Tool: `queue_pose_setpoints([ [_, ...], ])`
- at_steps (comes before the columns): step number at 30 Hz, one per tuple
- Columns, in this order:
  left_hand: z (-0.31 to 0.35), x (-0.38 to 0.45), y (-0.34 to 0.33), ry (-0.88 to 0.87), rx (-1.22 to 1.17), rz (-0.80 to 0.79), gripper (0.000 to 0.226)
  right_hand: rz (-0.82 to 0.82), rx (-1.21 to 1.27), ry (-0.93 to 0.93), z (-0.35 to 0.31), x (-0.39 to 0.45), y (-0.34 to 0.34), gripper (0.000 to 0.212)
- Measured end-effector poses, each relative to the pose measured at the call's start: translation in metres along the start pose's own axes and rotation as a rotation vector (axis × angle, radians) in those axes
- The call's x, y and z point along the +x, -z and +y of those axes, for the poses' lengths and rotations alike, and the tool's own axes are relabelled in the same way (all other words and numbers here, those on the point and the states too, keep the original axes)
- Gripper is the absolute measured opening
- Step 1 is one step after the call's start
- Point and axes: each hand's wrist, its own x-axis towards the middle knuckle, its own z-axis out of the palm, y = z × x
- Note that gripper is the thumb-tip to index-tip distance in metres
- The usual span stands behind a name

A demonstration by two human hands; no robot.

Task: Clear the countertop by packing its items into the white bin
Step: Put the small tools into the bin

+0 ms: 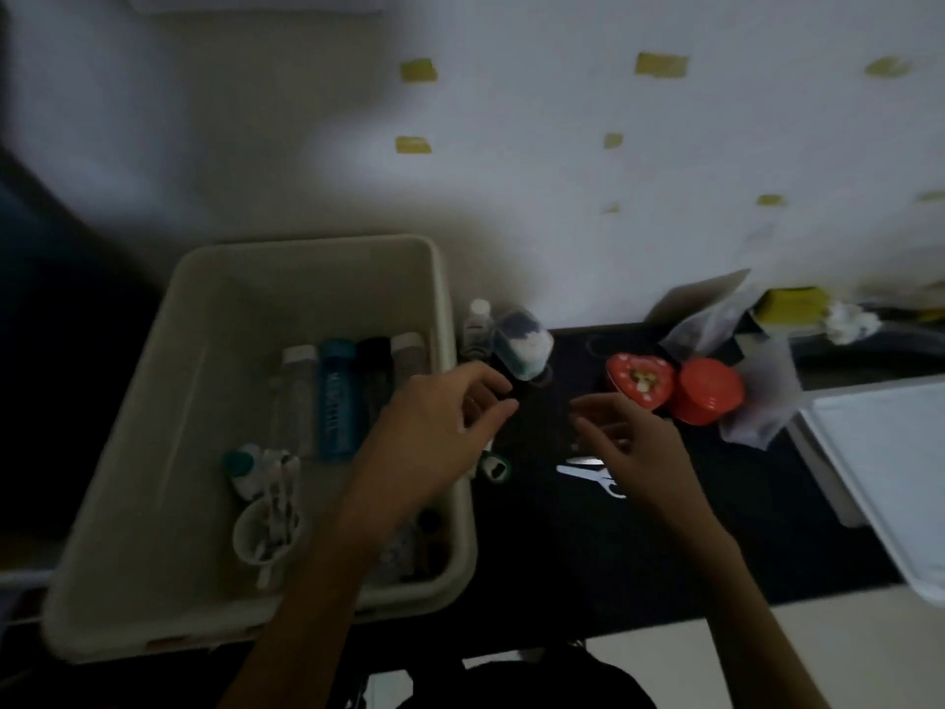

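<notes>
From the head view, the white rectangular plastic bin [215,319] sits at the left end of the dark countertop [665,545], close to where the loose items lie, probably so each one needs only a short carry. It already holds a row of upright tubes and bottles, the blue tube [336,401] among them, and a white mug of sticks [266,529] at its near side, so packing looks well along.

Left on the counter, just right of the bin's far corner, stand a small clear bottle with a white cap [478,327] and a blurred blue-and-white container [522,350]. Farther right sit a red heart-shaped tin [639,383] and its red lid [708,391], touching. White-handled scissors [588,473] lie near the middle.

The left hand [440,427] hovers over the bin's right rim, its fingers loosely curled, gripping nothing I can make out. The right hand [634,442] hangs above the scissors with relaxed, part-spread fingers, holding nothing.
</notes>
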Motion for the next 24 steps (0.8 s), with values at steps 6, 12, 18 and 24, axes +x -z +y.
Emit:
queue_pose_setpoints([
  [6,0.028,0.009,-0.096,0.004,0.024,-0.101,0.012,0.065,-0.027,-0.096,0.066,-0.031,0.072,0.013],
  [12,0.025,0.015,-0.214,0.122,0.064,-0.283,0.012,0.079,-0.131,-0.264,0.149,-0.055,0.125,0.013],
  [18,0.019,0.021,-0.304,0.294,0.031,-0.408,0.017,-0.022,-0.219,-0.429,0.228,-0.057,0.136,0.039],
  [24,0.013,0.045,-0.367,0.443,-0.088,-0.329,0.033,-0.093,-0.293,-0.433,0.260,-0.009,0.099,0.071],
])
